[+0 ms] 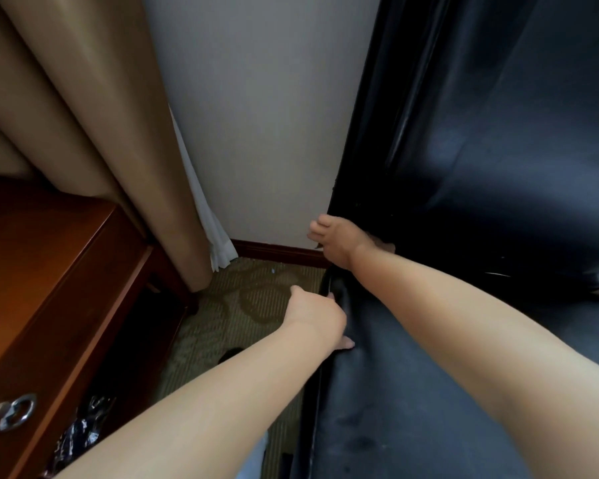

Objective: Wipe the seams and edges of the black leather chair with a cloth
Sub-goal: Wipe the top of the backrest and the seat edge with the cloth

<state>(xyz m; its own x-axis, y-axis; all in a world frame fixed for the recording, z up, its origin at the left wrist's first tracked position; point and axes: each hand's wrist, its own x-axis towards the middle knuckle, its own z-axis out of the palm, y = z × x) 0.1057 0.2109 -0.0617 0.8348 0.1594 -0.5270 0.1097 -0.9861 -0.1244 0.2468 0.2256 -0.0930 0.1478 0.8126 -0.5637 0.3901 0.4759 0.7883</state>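
Beside the pale wall (256, 133), the black leather chair (464, 202) fills the right, left hand (317, 316) gripping its near-left edge, right hand (339, 242) curled round the farther corner; no cloth shows, so wiping progress cannot be judged.

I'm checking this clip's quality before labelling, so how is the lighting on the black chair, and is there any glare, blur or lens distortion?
Head view: the chair is dim, with soft bluish sheen and a bright glare streak down its left edge. Wide-angle bending shows in the curtain and stretched forearms. The left hand and right hand look slightly soft; no cloth is discernible.
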